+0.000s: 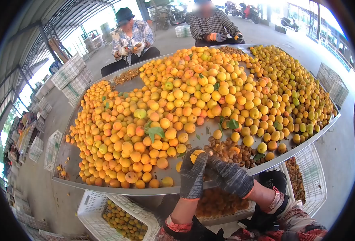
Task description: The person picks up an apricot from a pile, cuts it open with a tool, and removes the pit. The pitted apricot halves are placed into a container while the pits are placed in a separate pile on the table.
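Note:
My left hand, in a grey knit glove, is closed around a yellow-orange apricot at the near edge of the metal table. Right beside it, my right hand wears a matching glove. Its fingers are curled in against the left hand, and what they hold, if anything, is hidden. Brown apricot pits lie just beyond my hands. A large heap of apricots covers much of the table, with a few green leaves among the fruit.
Under the table's near edge stand white crates, one with greenish apricots, another with brown pits. Across the table sit two people in gloves, a person in a patterned shirt and one in checks. Stacked crates stand at left.

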`<state>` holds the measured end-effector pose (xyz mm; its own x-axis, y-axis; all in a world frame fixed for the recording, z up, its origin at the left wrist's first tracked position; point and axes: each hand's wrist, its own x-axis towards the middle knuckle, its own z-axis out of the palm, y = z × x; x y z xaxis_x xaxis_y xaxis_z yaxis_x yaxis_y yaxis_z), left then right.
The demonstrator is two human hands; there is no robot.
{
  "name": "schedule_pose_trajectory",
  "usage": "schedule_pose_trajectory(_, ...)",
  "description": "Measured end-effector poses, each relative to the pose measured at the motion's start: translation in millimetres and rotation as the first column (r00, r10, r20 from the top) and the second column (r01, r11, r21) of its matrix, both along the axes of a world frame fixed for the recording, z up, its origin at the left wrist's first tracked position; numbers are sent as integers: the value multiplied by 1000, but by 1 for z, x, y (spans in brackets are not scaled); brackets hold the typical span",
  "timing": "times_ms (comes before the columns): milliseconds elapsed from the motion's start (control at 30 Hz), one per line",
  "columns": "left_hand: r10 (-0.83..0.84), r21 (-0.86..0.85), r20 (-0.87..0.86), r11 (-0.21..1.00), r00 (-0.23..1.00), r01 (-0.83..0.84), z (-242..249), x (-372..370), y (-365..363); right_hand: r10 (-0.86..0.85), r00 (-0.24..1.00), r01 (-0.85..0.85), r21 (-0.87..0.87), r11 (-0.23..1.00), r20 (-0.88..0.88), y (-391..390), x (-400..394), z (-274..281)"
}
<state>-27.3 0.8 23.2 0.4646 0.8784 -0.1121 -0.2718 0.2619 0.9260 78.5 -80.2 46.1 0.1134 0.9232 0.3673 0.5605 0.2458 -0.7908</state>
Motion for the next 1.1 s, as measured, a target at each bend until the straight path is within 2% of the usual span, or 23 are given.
schedule_pose_trajectory(33, 10, 49, -9, 999, 1000, -10, 3, 0, -1, 1, 1000, -1, 1, 1000, 1, 2, 3, -8)
schedule_pose_trajectory(100, 21, 100, -16, 995, 1000, -20, 5, -1, -1, 40, 959, -136, 336, 932, 280, 5, 11, -19)
schedule_pose_trajectory(133, 14, 99, 8, 995, 1000, -15, 3, -2, -2, 38, 959, -135, 336, 932, 279, 2, 10, -17)
schedule_pose_trajectory(167, 5, 99, 31, 995, 1000, -8, 1, -2, -2, 56, 921, -86, -61, 994, -386, -2, 7, -9)
schedule_pose_trajectory(200, 3, 99, 31, 995, 1000, -6, -3, -1, -2, -208, 507, -288, -392, 874, -837, -6, 4, -1)
schedule_pose_trajectory(233, 14, 47, 15, 999, 1000, -14, -9, 1, -1, -207, 508, -289, -391, 874, -836, -8, 4, 8)
schedule_pose_trajectory(300, 30, -2, 1, 1000, 1000, -30, -13, 1, 3, -304, 671, -234, -582, 779, -676, -7, 5, 25)
schedule_pose_trajectory(333, 26, -13, -66, 1000, 997, -27, -13, -1, 6, -304, 670, -236, -583, 777, -677, -11, 6, 24)
schedule_pose_trajectory(400, 20, -30, -132, 999, 991, -24, -14, -4, 11, -50, 951, -105, -471, 876, -306, -25, 17, 19)
schedule_pose_trajectory(467, 22, -89, 95, 996, 995, -14, -15, -9, 15, -89, 973, -35, -521, 853, -211, -31, 31, 19)
schedule_pose_trajectory(533, -39, -21, 26, 999, 999, 40, -16, -14, 16, -138, 984, 50, -565, 824, -113, -29, 38, 23)
schedule_pose_trajectory(600, -113, 45, -50, 992, 992, 115, -19, -13, 11, -43, 998, 31, -226, 974, -50, -17, 38, 32)
schedule_pose_trajectory(667, -147, 315, -141, 931, 979, 185, -26, -14, 7, 56, 989, -79, 164, 983, 139, -9, 47, 15)
schedule_pose_trajectory(700, -150, 440, -187, 871, 971, 219, -24, -13, 6, 52, 989, -75, 164, 984, 140, -8, 44, 19)
schedule_pose_trajectory(733, -151, 440, -186, 871, 971, 220, -20, -12, 6, 96, 993, -97, 15, 995, 64, -3, 37, 26)
schedule_pose_trajectory(767, -166, 279, -242, 932, 956, 232, -12, -12, 6, 130, 991, -132, -134, 982, -18, 1, 34, 30)
schedule_pose_trajectory(800, -188, 106, -295, 968, 937, 228, -8, -12, 5, 134, 991, -136, -139, 981, -21, 3, 34, 23)
schedule_pose_trajectory(833, -186, 103, -296, 969, 937, 225, -13, -12, 4, 121, 993, -122, -86, 989, -15, 6, 34, 11)
schedule_pose_trajectory(900, -49, 285, -267, 950, 962, 127, -23, -9, 0, 102, 995, -102, -34, 994, -13, 8, 31, -5)
schedule_pose_trajectory(933, -54, 285, -268, 949, 962, 132, -22, -7, -1, 10, 999, -9, 23, 1000, -46, 8, 25, -11)
schedule_pose_trajectory(1000, -6, 294, -119, 955, 993, 41, -18, -3, -2, -80, 993, 86, 78, 993, -81, 8, 16, -20)
schedule_pose_trajectory(1067, 2, 263, -11, 965, 1000, 1, -51, -1, 3, -111, 933, 146, 80, 986, -341, 7, 9, -27)
schedule_pose_trajectory(1100, 11, 228, 96, 973, 995, -32, -63, 0, 4, -112, 933, 147, 78, 986, -342, 5, 9, -25)
